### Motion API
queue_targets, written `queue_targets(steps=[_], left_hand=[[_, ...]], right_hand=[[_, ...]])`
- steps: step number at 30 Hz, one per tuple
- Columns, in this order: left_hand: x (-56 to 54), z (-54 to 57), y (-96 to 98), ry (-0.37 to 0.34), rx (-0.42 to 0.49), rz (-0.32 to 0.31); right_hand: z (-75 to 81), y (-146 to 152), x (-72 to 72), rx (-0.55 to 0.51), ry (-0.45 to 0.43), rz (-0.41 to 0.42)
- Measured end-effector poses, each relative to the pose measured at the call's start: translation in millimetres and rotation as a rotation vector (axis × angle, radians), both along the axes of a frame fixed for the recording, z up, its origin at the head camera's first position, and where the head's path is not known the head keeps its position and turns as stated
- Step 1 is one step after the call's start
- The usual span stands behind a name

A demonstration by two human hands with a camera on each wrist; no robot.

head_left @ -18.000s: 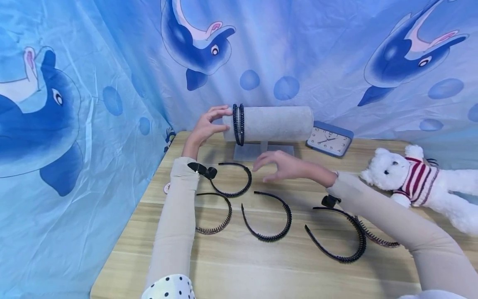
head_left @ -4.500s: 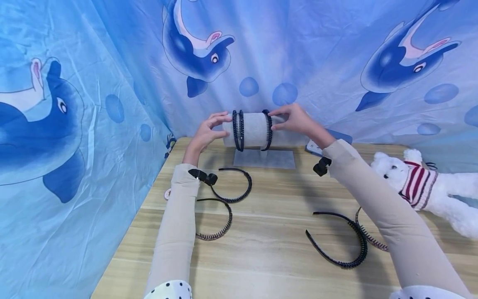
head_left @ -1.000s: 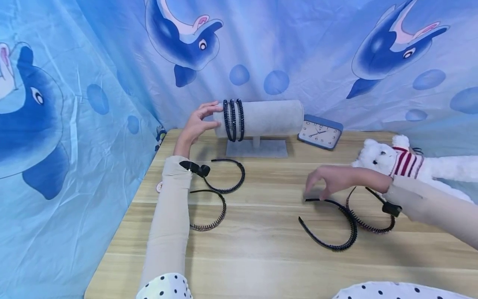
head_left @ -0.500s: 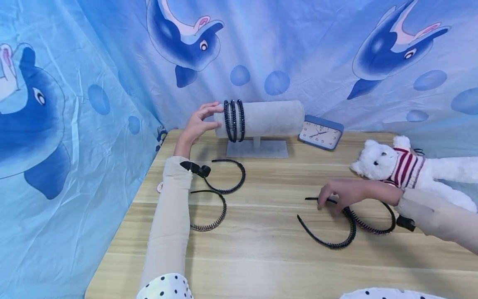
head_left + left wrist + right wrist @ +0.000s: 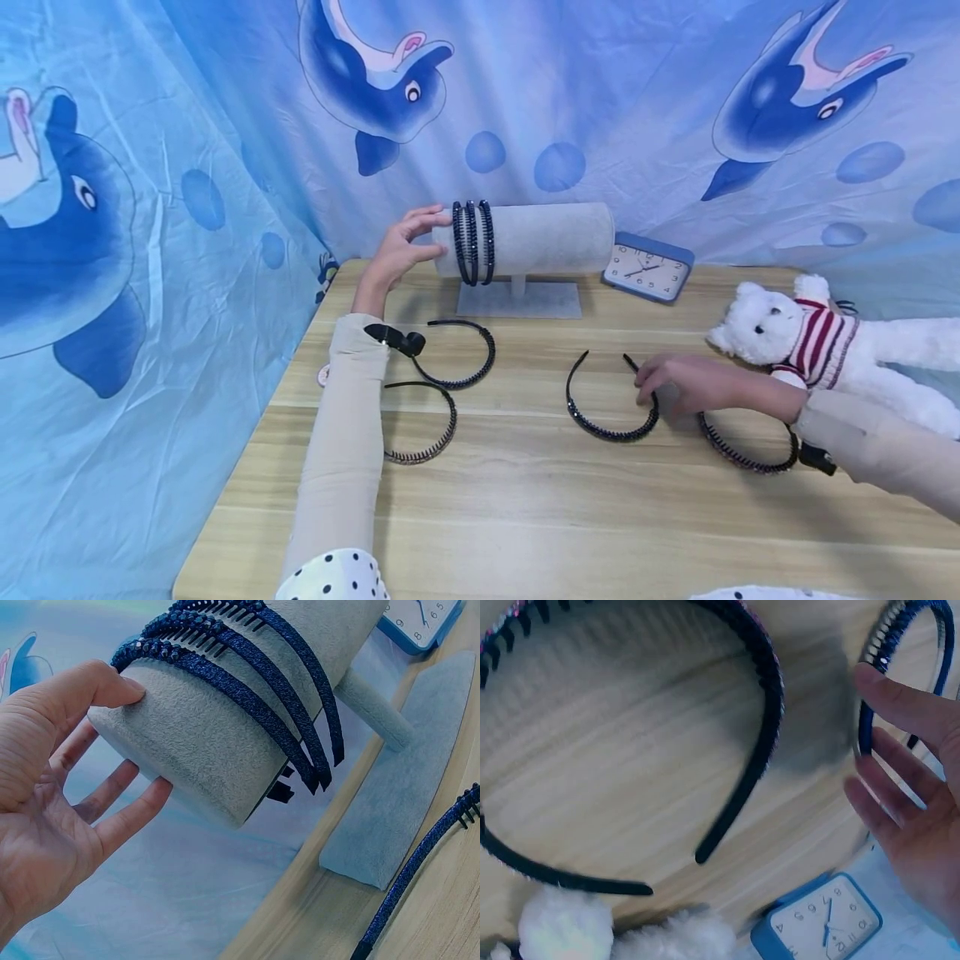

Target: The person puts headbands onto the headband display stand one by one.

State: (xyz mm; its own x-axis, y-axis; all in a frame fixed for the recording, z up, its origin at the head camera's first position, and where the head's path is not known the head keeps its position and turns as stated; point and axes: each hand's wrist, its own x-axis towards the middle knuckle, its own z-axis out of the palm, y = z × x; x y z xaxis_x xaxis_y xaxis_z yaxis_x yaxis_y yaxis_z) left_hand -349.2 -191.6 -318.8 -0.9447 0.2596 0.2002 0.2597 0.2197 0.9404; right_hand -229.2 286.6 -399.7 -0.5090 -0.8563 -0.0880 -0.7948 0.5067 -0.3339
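My left hand (image 5: 400,250) holds the left end of a grey velvet display roll (image 5: 555,239), thumb on one side and fingers on the other. Three dark beaded headbands (image 5: 247,720) sit side by side around the roll near that hand. At the right, my right hand (image 5: 686,385) pinches a dark blue beaded headband (image 5: 611,433) by one arm, its open ends facing the roll. Thumb and fingers meet on this headband (image 5: 885,645) in the right wrist view. Just right of the hand, a pinkish toothed headband (image 5: 750,462) lies partly hidden.
Two more headbands lie on the table at left: a dark one (image 5: 491,354) and a brownish toothed one (image 5: 450,425), partly behind the left sleeve. Behind stands a blue clock (image 5: 648,268). A white teddy bear (image 5: 765,329) lies at right. A dolphin-print curtain (image 5: 525,100) surrounds the table.
A third headband has joined the two on the roll. My right hand then went to the table's right side, took the dark headband there, turned it and shifted it left. The left hand kept its place.
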Motion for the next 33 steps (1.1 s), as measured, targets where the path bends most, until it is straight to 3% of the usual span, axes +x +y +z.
queue_targets(steps=[4, 9, 15, 20, 25, 33], left_hand=[[-0.2, 0.0, 0.4, -0.001, 0.003, 0.001], [-0.1, 0.5, 0.3, -0.008, 0.005, 0.005], [0.2, 1.1, 1.1, -0.019, 0.003, 0.009], [0.2, 1.2, 0.7, -0.012, 0.011, 0.009], [0.2, 0.3, 0.2, -0.005, 0.007, 0.003], [-2.3, -1.4, -0.2, -0.012, 0.025, -0.005]], right_hand=[[-7.9, -4.9, 3.5, -0.052, 0.1, 0.041], [-18.5, -19.3, 8.7, -0.107, 0.117, 0.065], [-25.3, -37.7, 18.4, -0.14, 0.06, 0.067], [-24.5, -48.9, 23.4, -0.11, 0.001, 0.061], [-24.1, -55.5, 23.2, -0.083, -0.001, 0.062], [-5.2, -64.0, 20.8, -0.083, -0.052, 0.102]])
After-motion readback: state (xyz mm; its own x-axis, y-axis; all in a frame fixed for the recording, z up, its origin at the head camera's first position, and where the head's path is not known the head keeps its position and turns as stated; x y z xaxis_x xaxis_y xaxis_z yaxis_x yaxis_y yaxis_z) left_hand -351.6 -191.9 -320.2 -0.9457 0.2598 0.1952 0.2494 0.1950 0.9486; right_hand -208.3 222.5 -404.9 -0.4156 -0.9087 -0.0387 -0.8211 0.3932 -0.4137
